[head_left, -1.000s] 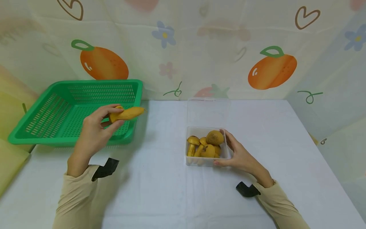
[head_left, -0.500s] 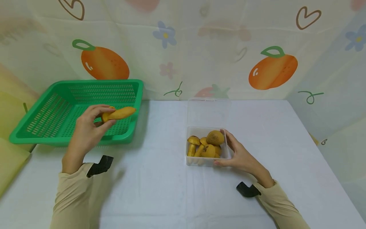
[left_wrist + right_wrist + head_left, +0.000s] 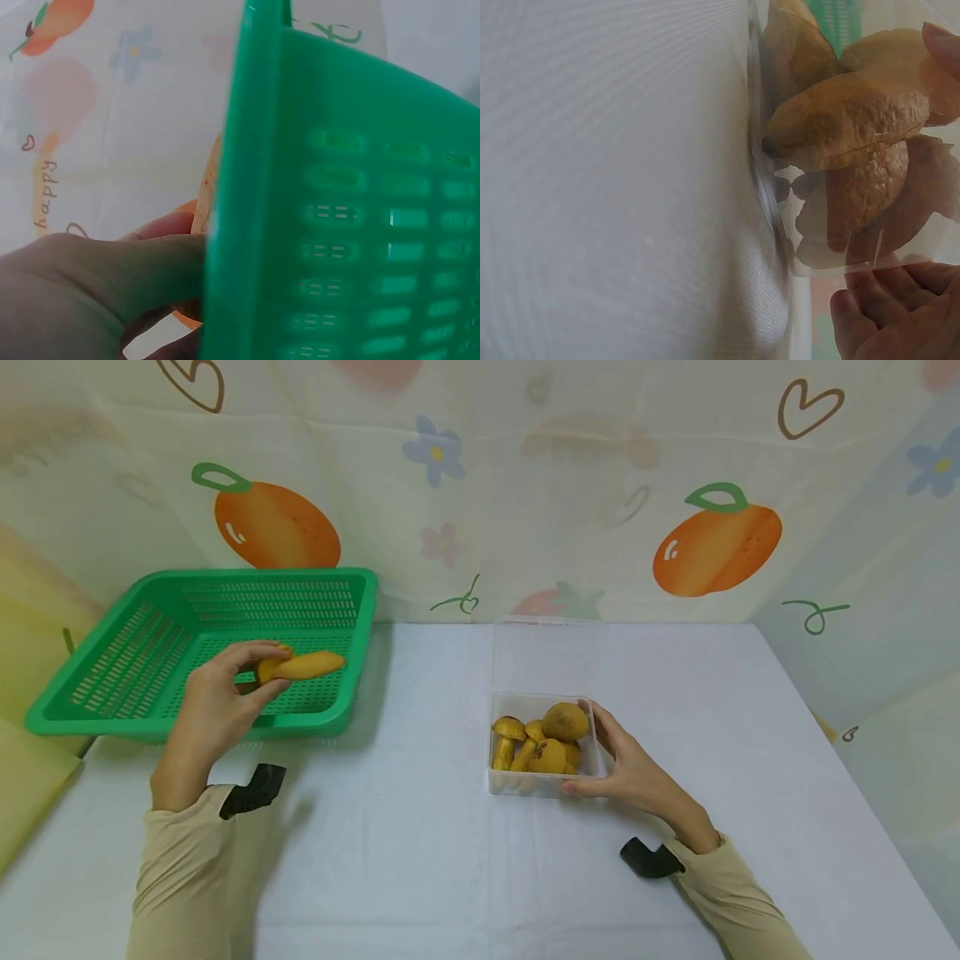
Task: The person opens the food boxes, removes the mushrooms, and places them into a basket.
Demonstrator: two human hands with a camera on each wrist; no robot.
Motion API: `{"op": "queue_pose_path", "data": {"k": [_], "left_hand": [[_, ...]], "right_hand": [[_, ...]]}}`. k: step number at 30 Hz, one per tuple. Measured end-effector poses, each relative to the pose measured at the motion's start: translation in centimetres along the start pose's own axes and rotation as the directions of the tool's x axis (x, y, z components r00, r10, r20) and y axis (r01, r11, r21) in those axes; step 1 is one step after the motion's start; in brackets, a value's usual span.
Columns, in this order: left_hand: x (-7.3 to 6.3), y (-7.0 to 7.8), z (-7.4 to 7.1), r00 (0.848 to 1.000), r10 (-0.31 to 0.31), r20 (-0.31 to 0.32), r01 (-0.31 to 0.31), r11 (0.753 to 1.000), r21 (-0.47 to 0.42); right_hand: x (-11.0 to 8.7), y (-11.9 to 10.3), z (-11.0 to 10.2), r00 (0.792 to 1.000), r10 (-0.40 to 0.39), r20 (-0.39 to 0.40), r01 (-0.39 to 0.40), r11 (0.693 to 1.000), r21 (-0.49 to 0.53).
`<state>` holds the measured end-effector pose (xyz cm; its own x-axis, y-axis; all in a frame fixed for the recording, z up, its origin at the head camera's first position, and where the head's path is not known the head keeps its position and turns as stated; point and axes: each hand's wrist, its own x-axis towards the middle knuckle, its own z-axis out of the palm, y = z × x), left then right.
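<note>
A yellow-brown mushroom with a thick stem is pinched between the thumb and fingers of my left hand, over the front right part of the green basket. In the left wrist view the basket's wall hides most of the mushroom. My right hand grips the right side of a clear plastic box, thumb at the front and fingers behind. Several mushrooms lie inside the box; the right wrist view shows these mushrooms through its wall.
The box's clear lid stands open behind it. A white cloth covers the table. Behind the table hangs a printed curtain, close to the basket's back rim. Yellow fabric lies at the left edge.
My left hand has moved left with the mushroom, farther over the basket, and lowered slightly. The right hand and the box have stayed in place.
</note>
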<state>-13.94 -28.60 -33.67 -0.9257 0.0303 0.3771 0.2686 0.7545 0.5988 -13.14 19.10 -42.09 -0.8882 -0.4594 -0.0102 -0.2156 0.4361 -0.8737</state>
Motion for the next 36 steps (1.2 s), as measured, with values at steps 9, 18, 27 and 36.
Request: {"op": "queue_pose_path", "data": {"k": [9,18,27,36], "left_hand": [[0.0,-0.9,-0.3,0.997,-0.068,0.046,0.067,0.997,0.029],[0.1,-1.5,-0.4,0.993,-0.086,0.079,0.082,0.995,0.052],[0.1,-1.3,-0.4,0.981,-0.104,0.163,0.093,0.993,0.075],[0.2,-1.3,-0.4,0.963,-0.147,0.226,0.120,0.985,0.127]], "right_hand": [[0.1,0.0,0.0,1.000,-0.004,-0.003,0.004,1.000,0.020],[0.0,0.0,0.1,1.000,-0.002,-0.007,0.002,1.000,0.022],[0.0,0.1,0.0,1.000,-0.002,-0.002,0.002,1.000,0.018],[0.0,0.1,0.0,1.000,0.001,0.002,-0.001,1.000,0.020]]}}
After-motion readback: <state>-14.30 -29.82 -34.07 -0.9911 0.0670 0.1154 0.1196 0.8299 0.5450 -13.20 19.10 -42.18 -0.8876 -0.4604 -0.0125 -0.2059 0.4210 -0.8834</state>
